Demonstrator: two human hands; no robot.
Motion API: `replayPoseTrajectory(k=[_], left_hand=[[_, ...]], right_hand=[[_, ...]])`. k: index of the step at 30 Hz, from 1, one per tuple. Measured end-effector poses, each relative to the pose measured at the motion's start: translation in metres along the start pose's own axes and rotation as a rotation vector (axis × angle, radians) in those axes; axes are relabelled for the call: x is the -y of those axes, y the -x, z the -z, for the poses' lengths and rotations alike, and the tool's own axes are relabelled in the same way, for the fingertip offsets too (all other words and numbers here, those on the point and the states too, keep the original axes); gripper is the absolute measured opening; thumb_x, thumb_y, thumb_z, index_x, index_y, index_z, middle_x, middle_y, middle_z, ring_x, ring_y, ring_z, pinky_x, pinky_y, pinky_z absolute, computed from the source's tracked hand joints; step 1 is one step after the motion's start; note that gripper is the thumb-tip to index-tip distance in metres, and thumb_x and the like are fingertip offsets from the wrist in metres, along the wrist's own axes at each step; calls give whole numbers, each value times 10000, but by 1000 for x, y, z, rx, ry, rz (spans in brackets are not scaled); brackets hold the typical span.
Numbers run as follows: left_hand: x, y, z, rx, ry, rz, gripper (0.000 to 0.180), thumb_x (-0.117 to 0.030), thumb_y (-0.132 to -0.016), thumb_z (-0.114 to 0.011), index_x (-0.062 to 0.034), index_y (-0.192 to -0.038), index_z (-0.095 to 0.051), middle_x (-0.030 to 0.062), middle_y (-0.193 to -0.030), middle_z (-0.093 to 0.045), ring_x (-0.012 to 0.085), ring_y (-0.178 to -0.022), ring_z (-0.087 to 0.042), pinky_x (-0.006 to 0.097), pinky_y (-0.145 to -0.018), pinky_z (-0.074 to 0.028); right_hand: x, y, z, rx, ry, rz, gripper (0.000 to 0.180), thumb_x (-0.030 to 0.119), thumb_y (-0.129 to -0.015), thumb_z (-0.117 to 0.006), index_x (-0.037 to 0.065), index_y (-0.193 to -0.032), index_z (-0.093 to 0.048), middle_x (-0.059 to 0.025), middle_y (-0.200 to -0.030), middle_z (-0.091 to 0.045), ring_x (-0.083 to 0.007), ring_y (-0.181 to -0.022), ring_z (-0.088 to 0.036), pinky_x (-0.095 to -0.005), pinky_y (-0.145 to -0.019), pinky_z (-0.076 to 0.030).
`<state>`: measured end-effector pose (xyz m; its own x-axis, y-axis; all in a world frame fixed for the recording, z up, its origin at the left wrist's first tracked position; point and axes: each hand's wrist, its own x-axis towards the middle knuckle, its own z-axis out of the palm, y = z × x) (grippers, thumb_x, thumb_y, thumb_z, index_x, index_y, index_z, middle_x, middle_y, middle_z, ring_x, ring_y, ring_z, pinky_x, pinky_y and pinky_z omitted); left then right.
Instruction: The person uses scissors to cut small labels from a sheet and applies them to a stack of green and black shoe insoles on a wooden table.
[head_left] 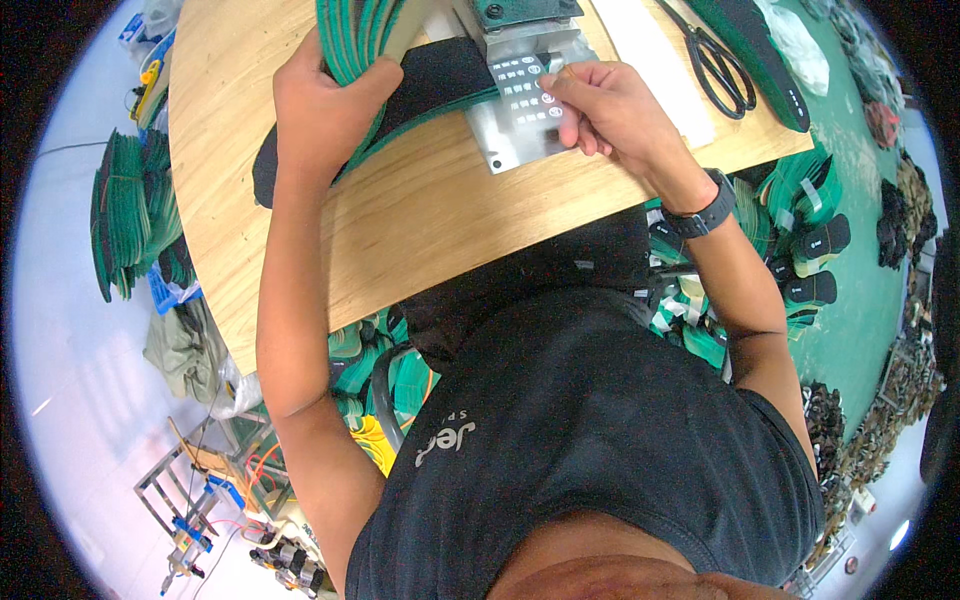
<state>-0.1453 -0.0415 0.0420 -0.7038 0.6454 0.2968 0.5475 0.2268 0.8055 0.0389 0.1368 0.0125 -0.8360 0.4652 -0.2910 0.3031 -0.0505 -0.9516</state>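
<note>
Several green insoles [355, 40] fan upward from our left hand [325, 115], which is wrapped round them with the thumb across the front. Our right hand [620, 110] pinches the right edge of a see-through sheet [525, 97] bearing rows of white print, its other fingers loosely curled (a dark watch [708, 208] circles that wrist). The sheet is over a metal plate [500, 150] below a metal fixture [530, 40]; whether the two touch, we cannot tell. Between our hands, a black insole [440, 78] with a green edge lies along the wooden table [450, 235]. Farther right, we see black-handled scissors [715, 72] beside a long dark insole [760, 62].
</note>
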Motion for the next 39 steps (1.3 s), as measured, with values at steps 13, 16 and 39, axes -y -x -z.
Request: replayPoseTrajectory(k=[13, 16, 39], left_hand=[[-39, -7, -11, 410, -436, -76, 786, -199, -594, -793, -19, -1284, -461, 256, -1107, -592, 400, -1047, -549, 429, -892, -436], [-44, -10, -9, 449, -355, -5, 813, -207, -584, -801, -17, -1295, -456, 255, -1117, -591, 398, -1043, -554, 429, -892, -445], [34, -18, 18, -26, 246, 48, 227, -150, -720, -697, 9, -877, -655, 31, -796, -647, 105, -717, -579, 277, -679, -481]], right_hand=[[-2, 0, -1, 2, -16, 31, 252, 230, -927, -587, 74, -730, -574, -25, -553, -600, -41, -389, -483, -162, -353, -317], [2, 6, -1, 12, 9, 14, 235, 220, -935, -570, 55, -768, -586, -35, -585, -614, -49, -409, -497, -166, -358, -332], [2, -7, 3, 7, 143, 36, 314, 270, -941, -574, 37, -735, -611, -38, -545, -599, -53, -383, -503, -161, -336, -343]])
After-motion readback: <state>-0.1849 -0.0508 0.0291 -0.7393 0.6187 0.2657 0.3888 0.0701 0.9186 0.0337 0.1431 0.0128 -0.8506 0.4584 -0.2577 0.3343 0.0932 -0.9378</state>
